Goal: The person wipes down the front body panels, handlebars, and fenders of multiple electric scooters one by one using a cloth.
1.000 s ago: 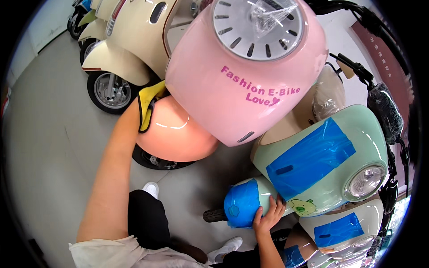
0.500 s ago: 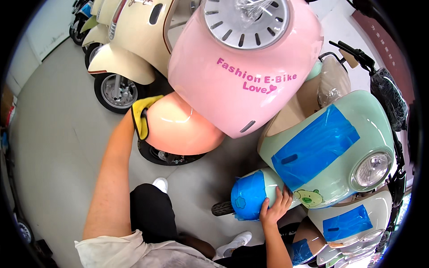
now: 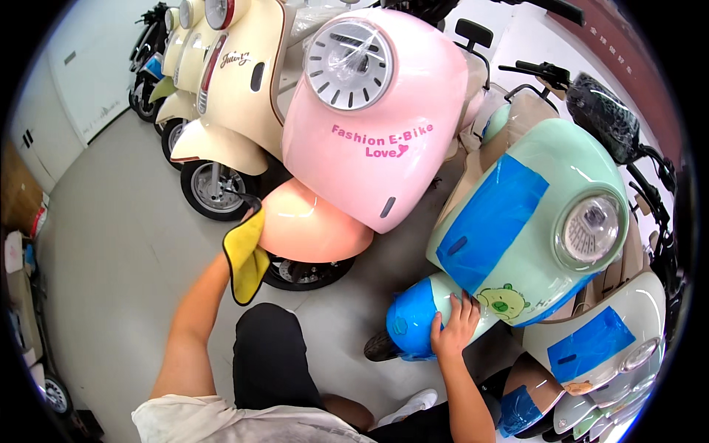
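Note:
My left hand grips a yellow microfibre cloth with a dark edge at the left side of a peach-orange front fender. The cloth covers most of this hand and hangs down beside the fender. That fender belongs to a scooter with a pink front panel, which carries a round slotted silver plate and loose clear wrap. With fingers spread, my right hand lies on the pale green fender of a second scooter. Blue protective film covers the fender's tip beside my fingers.
Cream scooters stand in a row at the far left. The green scooter's front panel bears a blue film strip. More film-covered scooters line up at the lower right. Grey floor lies left of my arm.
My left hand has shifted from the fender's upper left edge toward me in the scene, and the cloth now hangs unfolded. My right hand stays on the green fender. The view has tilted up.

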`<action>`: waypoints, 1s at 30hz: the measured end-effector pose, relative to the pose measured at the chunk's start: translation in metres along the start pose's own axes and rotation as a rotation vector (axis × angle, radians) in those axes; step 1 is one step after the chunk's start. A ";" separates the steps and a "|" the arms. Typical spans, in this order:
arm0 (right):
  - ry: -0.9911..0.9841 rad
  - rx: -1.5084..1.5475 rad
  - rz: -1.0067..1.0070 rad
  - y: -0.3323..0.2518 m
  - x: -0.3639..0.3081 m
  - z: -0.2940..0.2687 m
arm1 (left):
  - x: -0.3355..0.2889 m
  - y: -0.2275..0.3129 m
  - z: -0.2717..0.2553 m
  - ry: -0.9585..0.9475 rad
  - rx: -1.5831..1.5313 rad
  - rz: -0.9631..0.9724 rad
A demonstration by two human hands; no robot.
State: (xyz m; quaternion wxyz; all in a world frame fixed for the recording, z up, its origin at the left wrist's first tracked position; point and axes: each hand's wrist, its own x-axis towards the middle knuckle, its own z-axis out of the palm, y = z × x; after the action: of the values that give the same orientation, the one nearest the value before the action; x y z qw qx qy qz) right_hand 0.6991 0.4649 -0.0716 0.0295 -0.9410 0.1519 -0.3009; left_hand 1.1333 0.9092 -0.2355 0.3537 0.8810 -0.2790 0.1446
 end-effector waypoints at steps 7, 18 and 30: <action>0.071 -0.017 -0.032 0.009 -0.001 -0.001 | 0.028 0.130 -0.009 -0.124 0.215 -0.173; 0.077 -0.006 -0.031 0.006 -0.002 0.004 | 0.054 0.234 -0.012 -0.255 0.592 -0.040; 0.094 -0.003 -0.055 0.010 0.000 0.001 | 0.064 0.249 -0.013 -0.388 0.671 -0.110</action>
State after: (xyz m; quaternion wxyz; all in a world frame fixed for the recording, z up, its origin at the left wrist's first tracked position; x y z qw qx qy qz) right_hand 0.6972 0.4557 -0.0739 0.0127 -0.9296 0.1278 -0.3454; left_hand 1.0364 0.7454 -0.0626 -0.0062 0.9724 -0.2300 0.0394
